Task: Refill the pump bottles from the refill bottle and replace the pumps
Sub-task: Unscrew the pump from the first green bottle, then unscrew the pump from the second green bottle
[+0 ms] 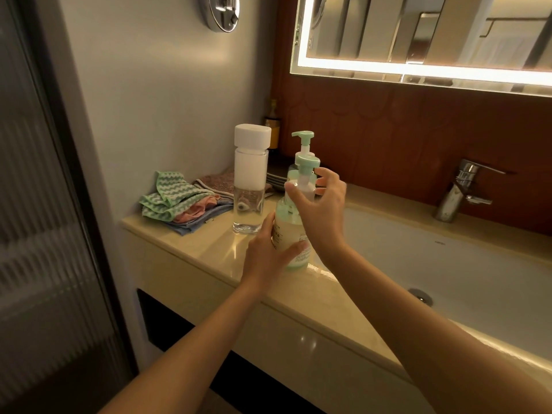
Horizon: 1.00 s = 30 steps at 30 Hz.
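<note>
A pale green pump bottle (287, 227) stands on the beige counter (209, 249) near the sink's left edge. My left hand (265, 252) wraps around its lower body. My right hand (319, 204) grips its collar just under the mint green pump head (307, 161). A second pump bottle (303, 141) stands right behind it, mostly hidden, with only its pump and shoulder showing. The tall clear refill bottle (249, 186) with a white cap stands to the left, upright, with a white upper part and a clear base.
Folded cloths (176, 201) lie in the counter's back left corner, with stacked plates (276, 179) and a dark bottle (273, 127) behind. A white sink (448, 264) with a chrome tap (460, 189) fills the right. A lit mirror (418, 34) hangs above.
</note>
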Tool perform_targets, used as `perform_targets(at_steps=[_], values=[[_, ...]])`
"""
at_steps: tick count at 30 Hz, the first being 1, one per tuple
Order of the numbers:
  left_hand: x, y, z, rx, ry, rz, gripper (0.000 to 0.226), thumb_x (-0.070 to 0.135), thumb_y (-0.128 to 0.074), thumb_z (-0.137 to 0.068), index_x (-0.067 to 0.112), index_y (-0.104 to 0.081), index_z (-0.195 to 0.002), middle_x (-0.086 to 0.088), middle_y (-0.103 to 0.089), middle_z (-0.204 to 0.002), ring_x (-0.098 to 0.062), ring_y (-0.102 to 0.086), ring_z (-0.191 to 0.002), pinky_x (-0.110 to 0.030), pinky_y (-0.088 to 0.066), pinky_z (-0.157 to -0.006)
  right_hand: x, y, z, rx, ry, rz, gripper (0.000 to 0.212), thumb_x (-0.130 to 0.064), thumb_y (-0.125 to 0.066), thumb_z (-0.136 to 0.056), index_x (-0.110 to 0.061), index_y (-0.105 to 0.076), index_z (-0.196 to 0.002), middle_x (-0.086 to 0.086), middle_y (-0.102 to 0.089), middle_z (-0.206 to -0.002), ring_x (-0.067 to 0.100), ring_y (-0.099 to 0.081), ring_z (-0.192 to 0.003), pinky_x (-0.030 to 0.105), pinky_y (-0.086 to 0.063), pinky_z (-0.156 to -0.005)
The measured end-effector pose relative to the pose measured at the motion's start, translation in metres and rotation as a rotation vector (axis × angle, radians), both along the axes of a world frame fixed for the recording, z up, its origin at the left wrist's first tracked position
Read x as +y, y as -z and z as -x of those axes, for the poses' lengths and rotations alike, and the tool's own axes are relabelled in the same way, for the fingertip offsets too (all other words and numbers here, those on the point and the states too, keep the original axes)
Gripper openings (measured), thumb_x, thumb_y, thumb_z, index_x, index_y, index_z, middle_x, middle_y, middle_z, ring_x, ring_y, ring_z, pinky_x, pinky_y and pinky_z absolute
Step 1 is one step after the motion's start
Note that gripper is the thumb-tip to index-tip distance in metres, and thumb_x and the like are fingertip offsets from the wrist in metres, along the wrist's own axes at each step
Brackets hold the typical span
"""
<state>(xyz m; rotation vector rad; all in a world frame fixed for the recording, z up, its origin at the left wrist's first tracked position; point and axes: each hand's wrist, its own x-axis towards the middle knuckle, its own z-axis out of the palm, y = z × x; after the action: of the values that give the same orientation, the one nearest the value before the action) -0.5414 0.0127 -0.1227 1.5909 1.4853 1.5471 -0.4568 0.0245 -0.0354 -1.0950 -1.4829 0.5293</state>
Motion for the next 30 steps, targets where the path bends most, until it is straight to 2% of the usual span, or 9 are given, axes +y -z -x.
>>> perform_targets(at_steps=[3, 8, 12, 14, 16, 20, 25, 28, 30], values=[[0.0, 0.001, 0.0, 0.004, -0.006, -0.007, 0.079, 0.035, -0.075, -0.072, 0.028, -0.033, -0.139, 0.006, -0.054, -0.13, -0.012, -0.05, -0.119, -0.029, -0.045, -0.096, -0.003, 0.0, 0.0, 0.021, -0.026, 0.009, 0.064, -0.035, -0.069, -0.08, -0.019, -0.036, -0.133, 0.004, -0.05, -0.127, 0.015, -0.05, -0.111, 0.023, -0.045, -0.089], [-0.002, 0.001, 0.0, -0.016, 0.003, -0.006, 0.078, 0.036, -0.075, -0.072, 0.031, -0.033, -0.138, 0.01, -0.055, -0.125, -0.007, -0.051, -0.113, -0.028, -0.045, -0.094, -0.004, -0.001, 0.004, -0.028, -0.13, 0.06, 0.074, -0.027, -0.07, -0.08, -0.021, -0.028, -0.14, 0.004, -0.045, -0.138, 0.019, -0.047, -0.121, 0.033, -0.042, -0.098], [-0.003, -0.003, 0.0, -0.014, 0.02, -0.002, 0.078, 0.036, -0.075, -0.072, 0.031, -0.033, -0.137, 0.014, -0.055, -0.122, -0.006, -0.051, -0.112, -0.022, -0.045, -0.09, 0.003, 0.002, -0.001, -0.05, -0.055, 0.073, 0.068, -0.026, -0.07, -0.08, -0.021, -0.033, -0.137, 0.005, -0.052, -0.127, 0.021, -0.051, -0.115, 0.037, -0.047, -0.097], [-0.004, -0.003, 0.003, -0.009, 0.022, 0.004, 0.076, 0.037, -0.075, -0.072, 0.03, -0.035, -0.136, 0.014, -0.055, -0.121, -0.006, -0.052, -0.113, -0.023, -0.046, -0.09, 0.002, -0.001, -0.003, -0.036, -0.074, 0.056, 0.066, -0.027, -0.07, -0.08, -0.02, -0.035, -0.136, 0.002, -0.055, -0.121, 0.017, -0.053, -0.109, 0.03, -0.048, -0.09], [-0.005, -0.002, 0.008, 0.003, 0.006, 0.012, 0.078, 0.039, -0.076, -0.07, 0.026, -0.037, -0.137, 0.008, -0.057, -0.125, -0.01, -0.054, -0.114, -0.031, -0.049, -0.093, 0.003, -0.01, -0.006, 0.024, -0.104, 0.003, 0.062, -0.028, -0.07, -0.079, -0.019, -0.04, -0.133, -0.002, -0.057, -0.111, 0.012, -0.054, -0.101, 0.02, -0.047, -0.08], [-0.007, -0.003, 0.028, 0.015, -0.08, 0.018, 0.082, 0.038, -0.076, -0.069, 0.023, -0.037, -0.139, 0.002, -0.056, -0.128, -0.014, -0.053, -0.116, -0.036, -0.047, -0.096, 0.011, -0.038, -0.017, 0.284, -0.093, -0.069, 0.038, -0.027, -0.069, -0.08, -0.016, -0.053, -0.113, 0.0, -0.062, -0.101, 0.015, -0.06, -0.094, 0.028, -0.052, -0.083], [-0.007, -0.005, 0.051, 0.012, -0.134, 0.02, 0.083, 0.04, -0.075, -0.07, 0.021, -0.035, -0.14, 0.001, -0.052, -0.133, -0.015, -0.05, -0.12, -0.034, -0.044, -0.098, 0.024, -0.046, -0.039, 0.46, 0.041, -0.054, 0.034, -0.033, -0.066, -0.083, -0.02, -0.048, -0.108, -0.01, -0.056, -0.089, 0.006, -0.057, -0.081, 0.014, -0.046, -0.067], [-0.007, -0.007, 0.055, 0.003, -0.137, 0.011, 0.083, 0.04, -0.076, -0.067, 0.022, -0.037, -0.139, 0.003, -0.049, -0.135, -0.014, -0.046, -0.122, -0.03, -0.042, -0.097, 0.039, -0.019, -0.043, 0.253, 0.001, 0.099, 0.04, -0.034, -0.068, -0.08, -0.015, -0.051, -0.111, 0.002, -0.061, -0.099, 0.017, -0.061, -0.088, 0.027, -0.052, -0.075], [-0.008, -0.009, 0.055, 0.009, -0.137, -0.024, 0.091, 0.045, -0.077, -0.062, 0.026, -0.034, -0.14, 0.004, -0.045, -0.139, -0.014, -0.042, -0.126, -0.033, -0.04, -0.1, 0.045, 0.004, -0.039, 0.009, -0.117, 0.257, 0.043, -0.031, -0.069, -0.08, -0.007, -0.054, -0.113, 0.011, -0.063, -0.101, 0.018, -0.06, -0.079, 0.028, -0.051, -0.066]])
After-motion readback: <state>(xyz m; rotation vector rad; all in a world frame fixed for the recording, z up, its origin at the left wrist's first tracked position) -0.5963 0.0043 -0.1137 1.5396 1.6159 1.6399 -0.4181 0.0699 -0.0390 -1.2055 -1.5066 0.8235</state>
